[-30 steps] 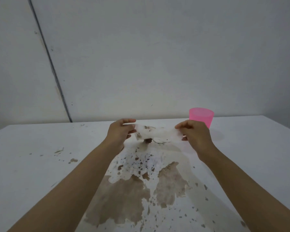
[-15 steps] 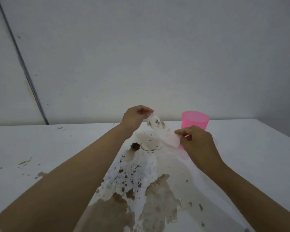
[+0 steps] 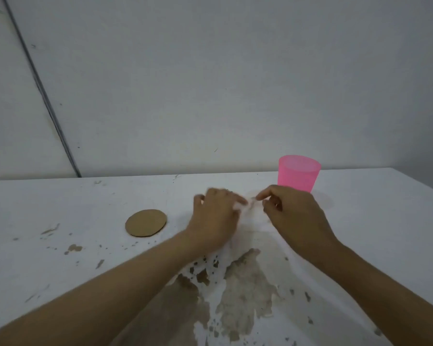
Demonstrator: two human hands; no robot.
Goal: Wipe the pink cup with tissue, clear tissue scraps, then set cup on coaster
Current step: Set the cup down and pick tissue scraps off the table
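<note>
A translucent pink cup stands upright at the back of the white table, just behind my right hand. My left hand and my right hand are close together, and a small white tissue is pinched between their fingertips; it is blurred and mostly hidden by the fingers. A round brown coaster lies flat on the table to the left of my left hand, with nothing on it.
The table's white coating is peeled away in large brown patches between my forearms, with small flecks to the left. A grey wall rises right behind the table, with a dark cable running down it at left.
My hands have come together, bunching the tissue that was stretched between them. The view has shifted so the coaster now shows at left.
</note>
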